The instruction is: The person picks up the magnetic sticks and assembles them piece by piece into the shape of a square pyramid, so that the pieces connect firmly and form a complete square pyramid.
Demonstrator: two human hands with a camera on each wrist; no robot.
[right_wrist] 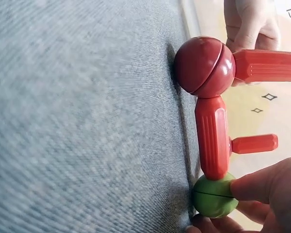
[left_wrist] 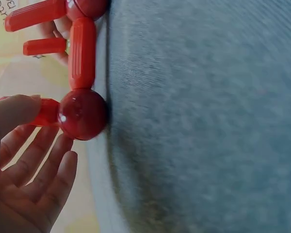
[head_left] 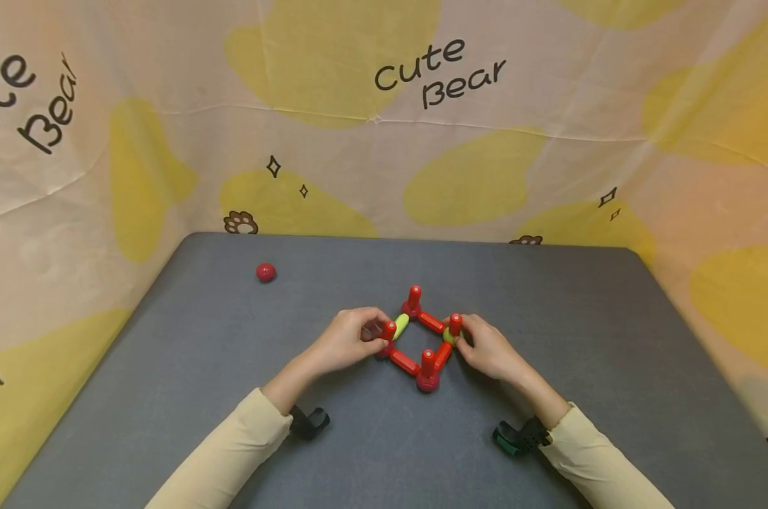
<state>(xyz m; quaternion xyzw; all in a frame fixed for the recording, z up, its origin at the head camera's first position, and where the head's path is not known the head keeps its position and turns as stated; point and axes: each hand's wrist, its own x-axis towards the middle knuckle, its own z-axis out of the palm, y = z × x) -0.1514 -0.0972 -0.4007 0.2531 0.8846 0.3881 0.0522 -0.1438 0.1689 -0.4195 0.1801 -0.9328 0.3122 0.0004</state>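
Observation:
A square frame of sticks and balls lies on the dark grey table. Three sides are red sticks (head_left: 405, 363); the fourth is a yellow-green stick (head_left: 401, 325). On each corner ball a short red stick stands upright. My left hand (head_left: 352, 341) pinches the upright red stick (left_wrist: 47, 112) at the left corner, just above its dark red ball (left_wrist: 83, 114). At the right corner my right hand (head_left: 490, 348) holds the green ball (right_wrist: 213, 198) between thumb and fingers. The near red ball (head_left: 427, 382) and the far red ball (head_left: 410, 309) are untouched.
A loose red ball (head_left: 266, 273) lies toward the table's far left. Black wrist mounts (head_left: 310, 423) are on both forearms. Behind the table (head_left: 167, 367) hangs a printed cloth (head_left: 473, 177) with yellow patches and lettering.

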